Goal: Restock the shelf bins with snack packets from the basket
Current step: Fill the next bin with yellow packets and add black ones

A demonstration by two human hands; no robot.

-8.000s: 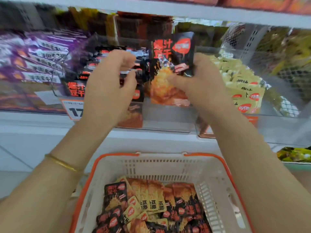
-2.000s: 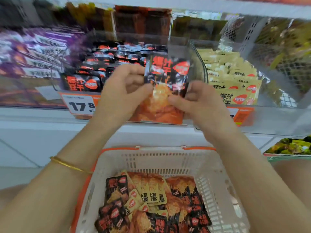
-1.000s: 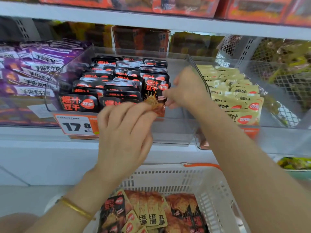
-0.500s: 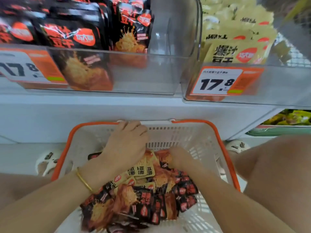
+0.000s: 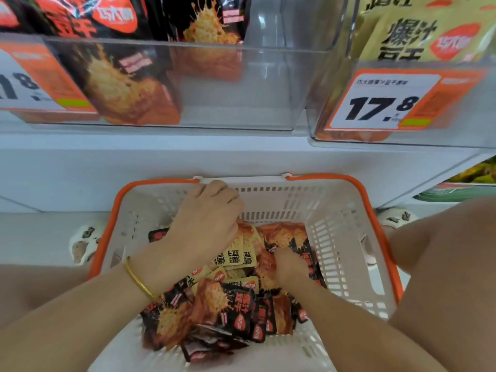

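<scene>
Left hand (image 5: 205, 224), right hand (image 5: 289, 267) dropped into basket (image 5: 331, 210) | grip hidden among packets (image 5: 214, 300) | white shelf (image 5: 241, 160) above

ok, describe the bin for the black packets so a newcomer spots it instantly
Find the white shelf above the orange-rimmed basket; two clear bins sit on it. Take the left bin, directly over the basket. It holds black-and-orange packets, while its neighbour holds yellow packets behind a fully visible 17.8 tag.

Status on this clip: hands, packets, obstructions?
Left hand, right hand both in white orange-rimmed plastic basket, among black-and-orange snack packets; grips hidden. Clear plastic shelf bin unobstructed.
</scene>
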